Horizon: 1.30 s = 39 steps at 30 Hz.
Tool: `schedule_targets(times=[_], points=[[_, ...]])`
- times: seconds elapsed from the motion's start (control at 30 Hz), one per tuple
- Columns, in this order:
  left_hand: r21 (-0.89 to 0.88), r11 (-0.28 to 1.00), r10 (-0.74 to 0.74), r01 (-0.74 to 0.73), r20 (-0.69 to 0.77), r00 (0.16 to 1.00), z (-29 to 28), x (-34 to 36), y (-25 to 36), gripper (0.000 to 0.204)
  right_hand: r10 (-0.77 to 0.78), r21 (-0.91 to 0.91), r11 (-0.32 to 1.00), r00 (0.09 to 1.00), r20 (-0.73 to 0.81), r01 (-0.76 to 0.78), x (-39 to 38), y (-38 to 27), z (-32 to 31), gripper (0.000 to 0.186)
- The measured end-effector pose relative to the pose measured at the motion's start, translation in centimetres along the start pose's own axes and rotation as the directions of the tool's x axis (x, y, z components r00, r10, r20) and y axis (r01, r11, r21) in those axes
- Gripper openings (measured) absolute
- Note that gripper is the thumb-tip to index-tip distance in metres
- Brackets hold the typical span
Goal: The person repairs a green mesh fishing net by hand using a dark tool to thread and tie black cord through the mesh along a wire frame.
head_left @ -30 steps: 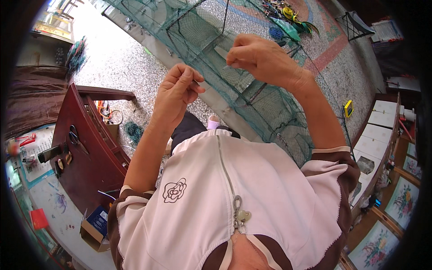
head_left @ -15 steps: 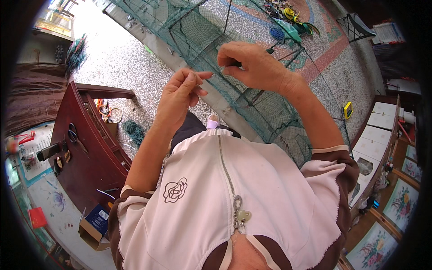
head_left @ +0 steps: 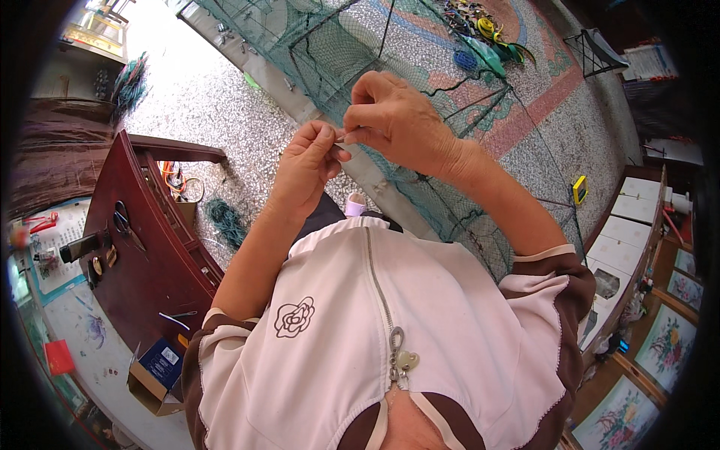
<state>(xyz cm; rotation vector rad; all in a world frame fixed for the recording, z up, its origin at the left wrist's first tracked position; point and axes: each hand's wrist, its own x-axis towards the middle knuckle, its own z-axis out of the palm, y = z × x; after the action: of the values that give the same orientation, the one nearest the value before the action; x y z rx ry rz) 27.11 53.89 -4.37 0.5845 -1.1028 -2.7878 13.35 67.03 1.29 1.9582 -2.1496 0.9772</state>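
My left hand [head_left: 304, 165] is closed in a pinch, its thumb pressed on the bent fingers. A small dark sliver shows at its fingertips, too small to name. My right hand [head_left: 401, 124] also pinches, its fingertips meeting those of the left; what lies between them, if anything, cannot be made out. Beneath and beyond both hands stretches a green mesh net [head_left: 341, 49] on a dark frame, like a long folding fish trap. It runs from the far left toward my right side.
At left stands a dark red wooden table [head_left: 150, 300] with scissors [head_left: 127, 225] on it. An open cardboard box [head_left: 154, 386] is near it. Green twine [head_left: 223, 217] lies on the floor. A yellow device [head_left: 580, 190] sits at right; coloured cords [head_left: 487, 30] lie at the far right.
My right hand has moved left and its fingertips have come together with the left hand's. The left forefinger, stretched out before, has curled into a pinch.
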Motion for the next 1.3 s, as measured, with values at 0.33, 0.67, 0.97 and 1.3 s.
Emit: schedule_targets(times=[0.33,0.67,0.97,1.3], points=[[0.682,0.625,0.439,-0.380,0.095,0.894,-0.3,0.6,-2.3,0.023,-0.059,0.358,0.927,0.984,-0.169,0.117,3.2,-5.0,-0.3,0.014],[0.796,0.262,0.404,-0.546,0.423,0.811,4.3,-1.7,2.3,0.016,0.259,0.808,0.586,0.929,-0.263,0.066,6.7,-5.6,-4.2,0.017],[0.467,0.767,0.312,-0.440,0.327,0.892,3.1,-0.2,4.1,0.014,0.416,0.923,0.290,0.836,-0.359,0.252,5.4,0.2,-12.4,0.026],[0.235,0.934,0.258,-0.270,0.081,0.963,2.6,0.3,3.9,0.018,0.280,0.521,0.829,0.958,-0.067,-0.206,2.7,0.6,-9.7,0.011]])
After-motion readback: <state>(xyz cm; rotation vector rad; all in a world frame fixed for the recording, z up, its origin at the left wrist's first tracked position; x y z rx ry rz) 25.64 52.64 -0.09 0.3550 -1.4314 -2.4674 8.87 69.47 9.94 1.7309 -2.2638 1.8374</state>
